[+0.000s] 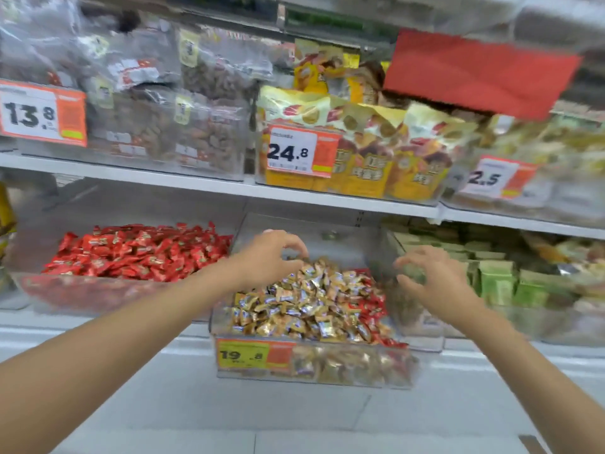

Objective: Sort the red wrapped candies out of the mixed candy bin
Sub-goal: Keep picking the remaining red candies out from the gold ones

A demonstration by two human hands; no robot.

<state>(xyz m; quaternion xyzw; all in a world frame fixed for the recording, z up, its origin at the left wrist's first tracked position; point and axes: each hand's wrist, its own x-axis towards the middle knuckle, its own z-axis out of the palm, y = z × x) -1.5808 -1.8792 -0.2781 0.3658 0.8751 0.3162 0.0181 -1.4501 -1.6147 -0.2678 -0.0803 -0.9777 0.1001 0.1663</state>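
Red wrapped candies [373, 301]: a band of them lies along the right side of the mixed bin [353, 347], from the back down to the front right corner. The rest of the heap is gold and silver wrapped candies [304, 309]. The bin is clear plastic, sits in the middle of the lower shelf [183, 339] and juts forward past the shelf edge. A yellow and orange price label [242, 355] reading 19.8 is on its front wall.

Left hand [271, 253]: over the back of the heap, fingers curled down, fingertips [296, 249] close to the thumb just above the top candies. Cannot tell whether it pinches a candy.

Right hand [429, 276]: over the bin's right edge, fingers curled like a claw, thumb below. Blurred by motion, so a grip cannot be told.

Neighbours: to the left, a clear bin of all-red candies [137, 253]. To the right, a bin of green packets [497, 283].

Upper shelf: clear bags of brown snacks [203, 132], yellow packs [360, 152], price tags 13.8 [32, 114], 24.8 [294, 154] and a partly blurred one ending 2.5 [491, 178]. A plain red sign [474, 70] hangs above at the right.
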